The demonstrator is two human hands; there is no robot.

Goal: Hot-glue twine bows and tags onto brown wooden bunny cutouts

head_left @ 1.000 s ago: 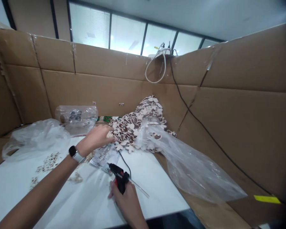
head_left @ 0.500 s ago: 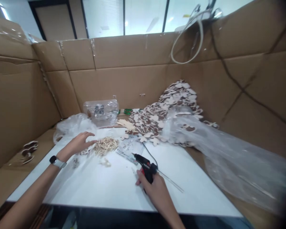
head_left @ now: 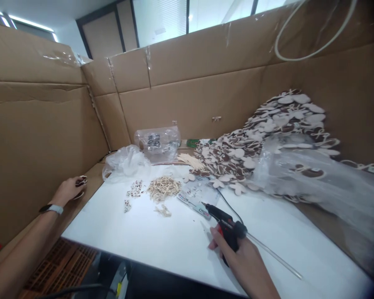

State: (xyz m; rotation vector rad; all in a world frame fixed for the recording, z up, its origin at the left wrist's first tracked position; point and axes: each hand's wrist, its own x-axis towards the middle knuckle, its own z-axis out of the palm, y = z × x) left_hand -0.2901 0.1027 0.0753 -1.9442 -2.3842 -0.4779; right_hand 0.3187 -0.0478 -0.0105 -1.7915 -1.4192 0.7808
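Observation:
My right hand (head_left: 237, 249) is wrapped round the grip of a black hot glue gun (head_left: 220, 214), whose nozzle points away to the left above the white board. A long clear glue stick (head_left: 277, 255) juts from its back end. At the far left, my left hand (head_left: 67, 192) has its fingers curled at a few brown-and-white cut-out pieces (head_left: 81, 181) on the cardboard ledge; its fingertips are partly hidden. On the board lie a pile of thin cream strips (head_left: 163, 188), a small loose bunch of them (head_left: 163, 211) and tiny brown-and-white bits (head_left: 135, 189).
A large heap of brown-and-white cut-outs (head_left: 237, 153) rises at the back right, partly under clear plastic sheeting (head_left: 336, 178). Plastic bags (head_left: 124, 162) lie at the back left. Cardboard walls (head_left: 190, 99) surround the white board (head_left: 162, 249). The glue gun's cord (head_left: 229, 203) trails behind it.
My left hand has moved left, from beside the cream strips to the cut-out pieces on the ledge. The view has turned left; my right hand still holds the glue gun.

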